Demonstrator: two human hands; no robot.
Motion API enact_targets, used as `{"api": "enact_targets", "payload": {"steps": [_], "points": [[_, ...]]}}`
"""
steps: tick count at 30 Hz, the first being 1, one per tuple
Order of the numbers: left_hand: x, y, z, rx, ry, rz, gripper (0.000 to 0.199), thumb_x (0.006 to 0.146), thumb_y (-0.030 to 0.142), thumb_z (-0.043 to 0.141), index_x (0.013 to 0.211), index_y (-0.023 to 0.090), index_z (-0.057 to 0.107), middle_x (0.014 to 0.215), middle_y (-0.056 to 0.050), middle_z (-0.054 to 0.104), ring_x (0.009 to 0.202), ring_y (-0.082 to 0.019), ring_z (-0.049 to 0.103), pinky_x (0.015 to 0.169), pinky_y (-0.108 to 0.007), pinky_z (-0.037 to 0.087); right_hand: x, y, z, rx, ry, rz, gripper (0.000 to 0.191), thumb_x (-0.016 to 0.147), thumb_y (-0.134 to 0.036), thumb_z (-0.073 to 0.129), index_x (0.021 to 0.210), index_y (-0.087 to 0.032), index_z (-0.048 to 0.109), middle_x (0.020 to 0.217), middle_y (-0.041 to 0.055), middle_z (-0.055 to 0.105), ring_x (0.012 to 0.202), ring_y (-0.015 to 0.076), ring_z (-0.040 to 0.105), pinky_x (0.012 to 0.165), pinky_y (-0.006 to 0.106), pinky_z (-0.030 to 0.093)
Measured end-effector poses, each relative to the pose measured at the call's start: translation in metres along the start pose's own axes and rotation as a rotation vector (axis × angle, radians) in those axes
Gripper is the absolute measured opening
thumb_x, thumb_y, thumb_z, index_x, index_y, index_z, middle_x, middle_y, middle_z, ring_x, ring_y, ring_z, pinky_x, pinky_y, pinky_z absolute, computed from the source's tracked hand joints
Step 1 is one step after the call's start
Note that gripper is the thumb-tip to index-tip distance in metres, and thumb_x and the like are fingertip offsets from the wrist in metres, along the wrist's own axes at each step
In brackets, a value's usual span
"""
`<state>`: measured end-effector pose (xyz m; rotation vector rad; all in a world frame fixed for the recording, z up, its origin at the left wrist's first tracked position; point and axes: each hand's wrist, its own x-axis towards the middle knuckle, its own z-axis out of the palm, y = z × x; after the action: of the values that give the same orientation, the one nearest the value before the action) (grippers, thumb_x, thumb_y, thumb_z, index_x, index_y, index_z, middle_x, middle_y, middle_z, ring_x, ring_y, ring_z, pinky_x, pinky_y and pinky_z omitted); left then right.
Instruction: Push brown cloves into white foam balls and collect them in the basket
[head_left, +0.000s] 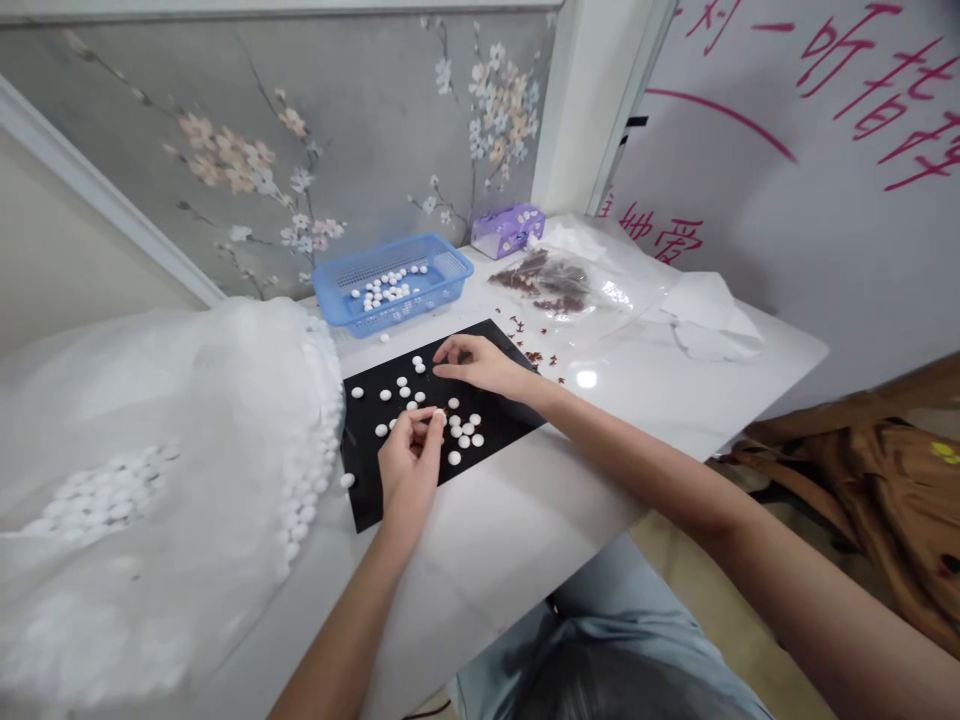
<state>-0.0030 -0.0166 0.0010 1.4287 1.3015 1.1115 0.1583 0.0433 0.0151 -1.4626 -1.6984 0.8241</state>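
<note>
My left hand [411,455] is over the lower middle of a black mat [367,490], its thumb and fingers pinching a white round piece [439,415]. A small reddish-brown bit shows beside that piece. My right hand [476,365] hovers above the mat's upper right part, fingers curved and apart, with nothing visible between them. Several white round pieces [468,429] lie on the mat to the right of my left hand, and others [385,395] are scattered on its left part.
Behind the mat stands a blue basket [337,308] with white pieces. Large clear bags [187,400] of white pieces fill the left. At the back right are a purple tissue box [508,232], a plastic bag [562,285] of reddish-brown bits and loose bits [533,357].
</note>
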Motion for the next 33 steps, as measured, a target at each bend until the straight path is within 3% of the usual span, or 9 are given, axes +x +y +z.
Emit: {"api": "enact_targets", "payload": {"steps": [4, 8, 11, 14, 18, 24, 28, 33], "points": [[-0.003, 0.001, -0.002, 0.294, 0.007, 0.136, 0.012, 0.075, 0.035, 0.060, 0.078, 0.023, 0.062, 0.052, 0.006, 0.045, 0.050, -0.013, 0.043, 0.054, -0.025, 0.032, 0.025, 0.007, 0.018, -0.170, 0.073, -0.006, 0.025, 0.070, -0.037, 0.066, 0.079, -0.014, 0.062, 0.068, -0.0012, 0.053, 0.061, 0.0100, 0.046, 0.057, 0.023, 0.034], [-0.002, -0.001, -0.004, 0.453, 0.003, 0.104, 0.012, 0.077, 0.031, 0.055, 0.084, 0.025, 0.062, 0.054, 0.005, 0.050, 0.053, -0.014, 0.047, 0.054, -0.025, 0.030, 0.025, 0.004, 0.027, -0.250, 0.079, -0.069, 0.012, 0.076, -0.027, 0.061, 0.075, -0.016, 0.064, 0.073, 0.0013, 0.056, 0.065, 0.0113, 0.046, 0.058, 0.024, 0.032], [-0.001, -0.004, -0.006, 0.474, 0.020, 0.077, 0.015, 0.076, 0.027, 0.053, 0.088, 0.026, 0.062, 0.057, 0.004, 0.053, 0.057, -0.015, 0.049, 0.056, -0.025, 0.032, 0.015, -0.001, 0.023, -0.269, 0.087, -0.111, 0.011, 0.079, -0.026, 0.059, 0.078, -0.016, 0.064, 0.077, 0.0017, 0.056, 0.067, 0.0109, 0.047, 0.059, 0.023, 0.032], [0.000, -0.006, -0.007, 0.375, 0.056, 0.060, 0.024, 0.078, 0.026, 0.052, 0.100, 0.026, 0.061, 0.063, 0.004, 0.053, 0.059, -0.013, 0.050, 0.059, -0.024, 0.037, -0.002, -0.006, 0.017, -0.244, 0.091, -0.171, 0.014, 0.080, -0.028, 0.058, 0.081, -0.016, 0.064, 0.075, 0.0005, 0.054, 0.065, 0.0094, 0.047, 0.059, 0.022, 0.034], [0.000, -0.003, -0.004, 0.051, 0.068, -0.015, 0.040, 0.081, 0.039, 0.052, 0.119, 0.024, 0.052, 0.083, 0.000, 0.059, 0.063, -0.011, 0.054, 0.058, -0.022, 0.043, -0.031, -0.013, 0.013, -0.169, 0.054, -0.249, 0.014, 0.081, -0.028, 0.057, 0.084, -0.016, 0.064, 0.074, -0.0012, 0.051, 0.058, 0.0067, 0.044, 0.055, 0.019, 0.034], [-0.002, 0.002, 0.002, -0.102, -0.027, -0.031, 0.029, 0.077, 0.042, 0.060, 0.094, 0.019, 0.067, 0.084, -0.004, 0.066, 0.066, -0.012, 0.056, 0.060, -0.022, 0.045, -0.062, -0.015, 0.012, -0.152, 0.040, -0.267, 0.017, 0.084, -0.029, 0.054, 0.090, -0.017, 0.064, 0.076, -0.0009, 0.052, 0.054, 0.0058, 0.042, 0.053, 0.019, 0.035], [-0.001, 0.002, 0.003, -0.158, -0.034, -0.055, 0.028, 0.072, 0.038, 0.066, 0.091, 0.018, 0.067, 0.084, -0.005, 0.067, 0.071, -0.014, 0.059, 0.064, -0.024, 0.047, -0.059, -0.007, -0.002, -0.292, 0.039, -0.266, 0.018, 0.084, -0.030, 0.053, 0.096, -0.020, 0.062, 0.086, 0.0015, 0.058, 0.061, 0.0084, 0.050, 0.056, 0.020, 0.037], [0.001, 0.002, 0.003, -0.202, 0.003, -0.114, 0.030, 0.068, 0.038, 0.069, 0.089, 0.017, 0.067, 0.079, -0.004, 0.067, 0.065, -0.011, 0.057, 0.062, -0.023, 0.047, -0.030, 0.020, -0.036, -0.648, 0.210, -0.003, 0.026, 0.087, -0.019, 0.042, 0.103, -0.020, 0.063, 0.107, 0.0071, 0.059, 0.082, 0.0174, 0.059, 0.065, 0.027, 0.039]]}}
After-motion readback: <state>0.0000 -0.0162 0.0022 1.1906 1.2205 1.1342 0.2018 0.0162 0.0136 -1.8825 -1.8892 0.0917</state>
